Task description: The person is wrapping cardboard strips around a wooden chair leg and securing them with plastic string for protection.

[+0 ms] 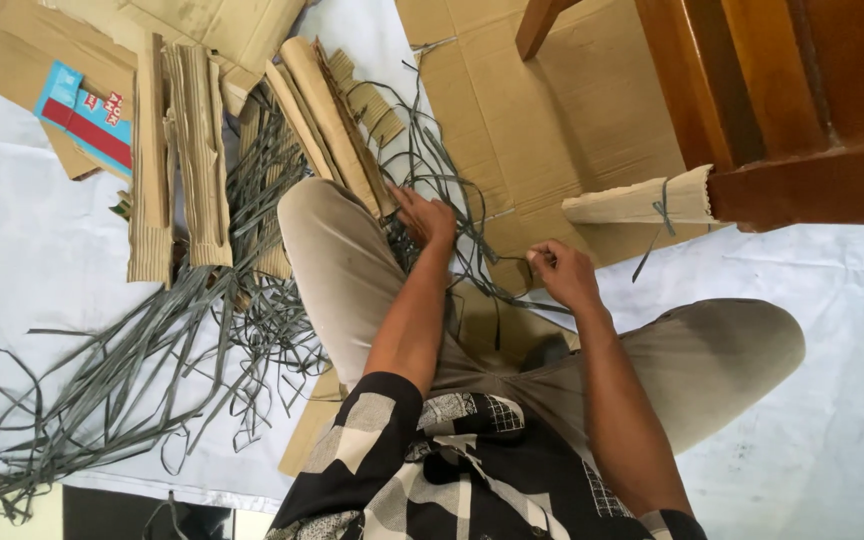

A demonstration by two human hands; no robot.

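I sit cross-legged on a white floor sheet. My left hand (424, 217) reaches past my knee into a tangle of grey plastic strips (422, 170), fingers spread among them beside folded cardboard pieces (327, 120). My right hand (560, 270) is pinched on a thin grey strip (497, 295) that runs down over my lap. A rolled cardboard bundle (637, 200) tied with a grey strip lies just right of that hand, on flat cardboard (542, 110).
A large heap of loose grey strips (122, 380) spreads over the floor at left. Corrugated cardboard bundles (177, 160) and a box flap with a blue and red label (87, 115) lie at top left. A wooden furniture leg (782, 110) stands at top right.
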